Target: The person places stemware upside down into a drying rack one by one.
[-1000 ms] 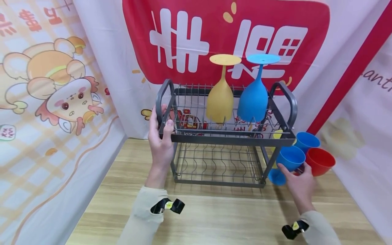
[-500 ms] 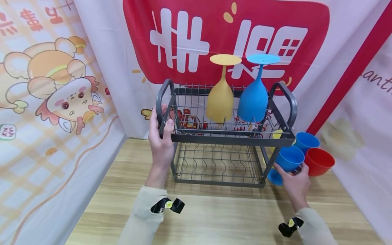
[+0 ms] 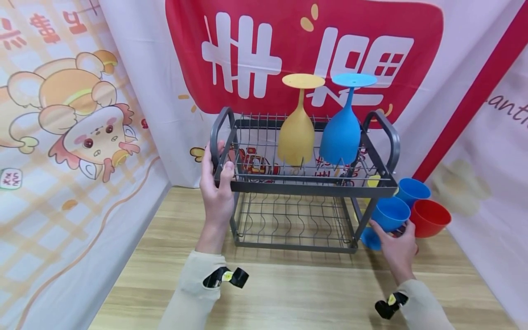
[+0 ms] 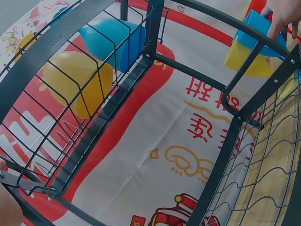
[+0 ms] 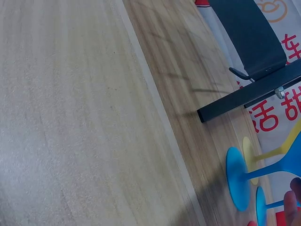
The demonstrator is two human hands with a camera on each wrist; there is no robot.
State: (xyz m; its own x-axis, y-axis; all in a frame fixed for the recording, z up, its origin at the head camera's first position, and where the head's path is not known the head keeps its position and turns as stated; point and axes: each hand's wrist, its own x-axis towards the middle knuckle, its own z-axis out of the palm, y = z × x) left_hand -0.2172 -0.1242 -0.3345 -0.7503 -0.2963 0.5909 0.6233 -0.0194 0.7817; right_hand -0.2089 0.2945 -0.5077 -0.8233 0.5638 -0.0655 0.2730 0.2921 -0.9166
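My left hand grips the left end of a dark two-tier dish rack, thumb over the front corner. A yellow goblet and a blue goblet stand upside down on its upper tier, the blue one to the right. To the right of the rack, my right hand holds an upright blue goblet at the lower bowl, thumb on the left and fingers on the right. Its round foot shows in the right wrist view. Part of its stem is hidden by the hand.
Beside the right hand stand a red goblet and a second blue goblet. A yellow goblet is partly hidden behind the rack's right post. Wood-grain table spreads in front; printed cloth hangs behind and at the sides.
My right hand and the blue goblet in it have shifted slightly left, toward the rack, since one second ago. The left hand and rack have stayed put.
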